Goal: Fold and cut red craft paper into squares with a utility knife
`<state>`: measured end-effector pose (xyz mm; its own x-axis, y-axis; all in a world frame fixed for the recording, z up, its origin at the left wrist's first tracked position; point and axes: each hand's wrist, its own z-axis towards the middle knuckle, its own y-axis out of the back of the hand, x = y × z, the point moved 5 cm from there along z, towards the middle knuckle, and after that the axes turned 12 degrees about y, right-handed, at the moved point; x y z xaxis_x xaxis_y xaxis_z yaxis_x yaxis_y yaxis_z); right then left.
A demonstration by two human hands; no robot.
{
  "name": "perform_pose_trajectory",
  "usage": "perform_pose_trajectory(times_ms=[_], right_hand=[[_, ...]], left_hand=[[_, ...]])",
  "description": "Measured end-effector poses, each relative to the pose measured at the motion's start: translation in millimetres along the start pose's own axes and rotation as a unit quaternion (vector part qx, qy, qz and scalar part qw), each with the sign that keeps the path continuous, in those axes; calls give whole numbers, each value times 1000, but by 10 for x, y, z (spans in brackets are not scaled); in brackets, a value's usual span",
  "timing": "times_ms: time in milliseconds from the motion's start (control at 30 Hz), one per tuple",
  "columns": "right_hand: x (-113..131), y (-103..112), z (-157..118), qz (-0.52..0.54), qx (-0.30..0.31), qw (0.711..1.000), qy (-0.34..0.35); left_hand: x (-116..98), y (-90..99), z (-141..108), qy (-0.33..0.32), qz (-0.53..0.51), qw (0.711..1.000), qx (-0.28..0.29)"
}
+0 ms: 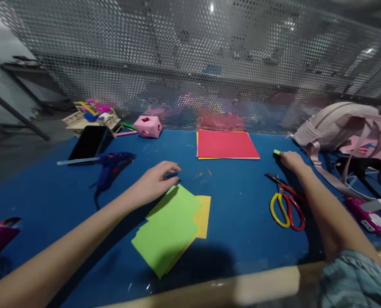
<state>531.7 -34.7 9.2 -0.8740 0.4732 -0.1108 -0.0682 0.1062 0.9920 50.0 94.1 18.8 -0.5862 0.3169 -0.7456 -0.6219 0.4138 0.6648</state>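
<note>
Perforated screen: and we begin at the back, grey mesh rising behind a blue tabletop.
Green sheets: centre of play, near our side, small pieces in a loose pile, corners fanned out of line. Cut down already, we'd judge, but squaring-up looks undone.
Yellow paper: peeking out on the right of that pile, partly covered.
Left hand: ours, fingers loosely curled, a narrow gap at the thumb, nothing seen in the grip. It's right at the pile's far corner; touching or just short, we can't tell.
Right hand: out wide, closed around a small green-tipped item. Mostly hidden, so we can't call what it is.
Scissors: lying beside our right forearm, yellow and red handles towards us, nobody gripping them.
Red stack: by the screen, large and flat, other colours showing at its edges. Whole sheets, by our reading, so plenty remains unworked.
Orange scraps: a few bits between the two paper piles.
Pink box: folded into shape, with cut-outs, apparently the one completed piece over there.
Glue gun: left of our left hand, lying on its side, stick poking out, untouched.
</note>
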Motion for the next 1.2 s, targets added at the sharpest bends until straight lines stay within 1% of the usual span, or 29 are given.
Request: perform_pose_trajectory(times_ms=[100,167,300,367,433,633,733,800,900,967,1000,1067,1100,1133,1167,1200], right_hand=[[166,150,-83,-34,-38,999,-1],[382,240,-136,-48,-70,996,18],[903,325,-175,-59,-116,988,79],[1060,326,-154,-61,-127,986,92],[1112,310,-122,-61,-130,985,92],[1052,215,-131,-44,-118,988,89],[1088,200,-181,-31,-116,986,111],[1134,211,-208,-18,-103,986,129],[1263,290,-312,4,-95,983,156],[1444,365,-506,25,-107,975,192],[1577,385,-656,40,-109,968,221],[1912,368,-1055,71,-92,950,291],[2116,331,-1295,89,-74,932,344],[2341,283,-1556,124,-51,899,417],[2533,233,-1793,145,-38,875,460],[2692,181,-1986,147,-35,864,480]], left_hand=[[132,28,-260,-9,67,998,17],[214,8,-367,-10,97,995,30],[290,-95,-455,-20,123,992,36],[294,-157,-478,-30,123,991,37],[299,-207,-504,-38,120,991,39],[329,-252,-568,-41,113,992,43],[296,-250,-592,-42,107,992,44],[271,-250,-608,-40,108,992,44],[251,-249,-632,-34,112,992,47],[247,-246,-645,-32,111,992,50],[243,-243,-650,-31,109,992,49],[225,-236,-658,-32,98,994,44],[212,-236,-662,-31,87,995,41],[196,-238,-666,-27,71,996,40],[181,-245,-671,-20,50,998,40],[169,-258,-676,-9,25,999,44]])
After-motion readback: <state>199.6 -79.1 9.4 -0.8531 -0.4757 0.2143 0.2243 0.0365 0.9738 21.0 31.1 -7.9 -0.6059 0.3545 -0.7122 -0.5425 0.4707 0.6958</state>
